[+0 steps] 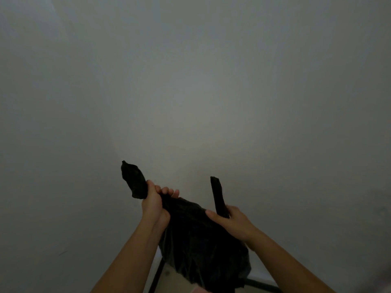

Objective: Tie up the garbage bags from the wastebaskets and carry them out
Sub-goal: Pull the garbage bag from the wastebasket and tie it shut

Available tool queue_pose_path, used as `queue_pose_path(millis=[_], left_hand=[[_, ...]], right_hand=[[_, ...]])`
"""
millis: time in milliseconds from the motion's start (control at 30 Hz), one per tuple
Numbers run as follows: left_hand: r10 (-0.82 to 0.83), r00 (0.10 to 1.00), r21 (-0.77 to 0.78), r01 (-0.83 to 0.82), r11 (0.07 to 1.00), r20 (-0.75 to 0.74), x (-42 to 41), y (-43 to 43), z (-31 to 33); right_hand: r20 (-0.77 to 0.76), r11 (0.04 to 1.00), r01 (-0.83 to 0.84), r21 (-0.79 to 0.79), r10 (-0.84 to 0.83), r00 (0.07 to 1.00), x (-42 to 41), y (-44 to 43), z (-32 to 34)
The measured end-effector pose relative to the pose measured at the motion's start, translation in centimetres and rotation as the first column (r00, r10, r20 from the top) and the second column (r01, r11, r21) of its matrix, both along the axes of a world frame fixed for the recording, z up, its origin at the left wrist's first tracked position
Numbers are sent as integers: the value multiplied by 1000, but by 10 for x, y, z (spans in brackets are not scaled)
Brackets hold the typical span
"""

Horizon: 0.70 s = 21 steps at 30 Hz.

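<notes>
A black garbage bag hangs in front of me, low in the middle of the view, its body bulging downward. My left hand is clenched around the bag's left top corner, and that gathered end sticks up above the fist. My right hand grips the right top corner, which stands up as a narrow black strip. The two ends are held apart, with the bag's mouth stretched between the hands. The bag's contents are hidden.
A plain pale wall fills nearly the whole view, dimly lit. At the bottom, a dark thin frame, perhaps a wastebasket or stand, shows beneath the bag on a light floor.
</notes>
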<state>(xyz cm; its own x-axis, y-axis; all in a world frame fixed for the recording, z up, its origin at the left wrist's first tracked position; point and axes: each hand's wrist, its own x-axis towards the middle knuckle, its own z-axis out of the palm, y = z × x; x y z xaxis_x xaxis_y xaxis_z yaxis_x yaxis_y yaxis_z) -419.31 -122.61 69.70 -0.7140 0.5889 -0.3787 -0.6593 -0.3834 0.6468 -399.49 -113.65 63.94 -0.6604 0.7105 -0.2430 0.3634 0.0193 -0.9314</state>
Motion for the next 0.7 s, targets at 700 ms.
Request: queue_pose_path(millis=[700], left_hand=[[-291, 945, -144, 270, 952, -152, -2, -16, -13]], right_hand=[[157, 772, -332, 541, 295, 942, -29, 16, 12]])
